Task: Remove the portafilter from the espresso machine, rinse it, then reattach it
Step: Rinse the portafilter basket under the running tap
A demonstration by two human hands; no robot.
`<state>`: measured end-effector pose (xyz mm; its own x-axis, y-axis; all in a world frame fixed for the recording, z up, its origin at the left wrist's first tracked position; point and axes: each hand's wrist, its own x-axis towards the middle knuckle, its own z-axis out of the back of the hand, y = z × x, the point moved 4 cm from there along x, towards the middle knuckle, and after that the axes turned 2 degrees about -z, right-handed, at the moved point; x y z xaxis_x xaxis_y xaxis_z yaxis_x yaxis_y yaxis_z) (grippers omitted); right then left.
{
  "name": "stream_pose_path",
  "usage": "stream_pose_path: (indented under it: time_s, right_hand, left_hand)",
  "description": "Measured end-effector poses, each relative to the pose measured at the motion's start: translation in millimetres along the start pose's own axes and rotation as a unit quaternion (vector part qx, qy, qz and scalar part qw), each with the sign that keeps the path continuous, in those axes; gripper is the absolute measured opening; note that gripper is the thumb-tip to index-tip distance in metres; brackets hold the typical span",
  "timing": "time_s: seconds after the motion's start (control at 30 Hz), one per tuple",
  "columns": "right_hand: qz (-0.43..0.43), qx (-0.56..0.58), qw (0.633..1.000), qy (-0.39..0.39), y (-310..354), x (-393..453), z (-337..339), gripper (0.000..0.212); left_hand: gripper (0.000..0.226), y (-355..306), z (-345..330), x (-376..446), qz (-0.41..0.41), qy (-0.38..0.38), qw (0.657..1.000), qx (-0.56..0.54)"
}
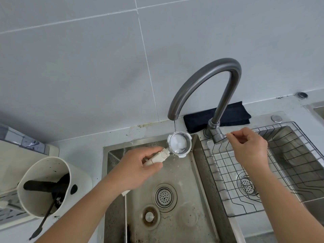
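- Surface: pale grey, stained along the far edge where it meets the tiled wall; large grey tiles, white grout.
- Two sink basins: left basin wet and spotted, right basin partly covered by one wire rack.
- Two strainer drains, one per basin; one extra round plug near the left drain.
- One gooseneck faucet, thin stream of water falling from the spout.
- One portafilter, directly under the spout over the far edge of the left basin, basket full of water.
- Left hand wrapped around the portafilter's cream handle.
- Right hand fingers curled, pinching the faucet lever.
- One dark folded cloth behind the faucet.
- One cream knock box far left, coffee-smeared, one dark brush leaning in it.
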<state>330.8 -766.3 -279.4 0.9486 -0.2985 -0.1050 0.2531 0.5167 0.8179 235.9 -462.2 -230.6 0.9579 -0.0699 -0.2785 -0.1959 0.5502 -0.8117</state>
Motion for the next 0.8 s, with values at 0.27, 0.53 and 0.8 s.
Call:
stream_pose_path:
  time_s: [0.27,0.53,0.8]
  right_hand:
    - [-0.003,-0.002,1.0,0.003,-0.8,0.6,0.1,0.014]
    - [-0.002,-0.002,1.0,0.005,0.7,0.1,0.6,0.014]
    - [0.002,-0.002,1.0,0.005,0.6,0.1,0.3,0.014]
  left_hand:
    - [0.043,-10.9,-1.5,16.3,-0.015,-0.028,0.994,0.106]
    - [0.042,-4.3,-9.4,35.3,-0.012,-0.066,0.986,0.153]
    - [0.043,3.9,-7.1,31.6,-0.004,-0.116,0.962,0.248]
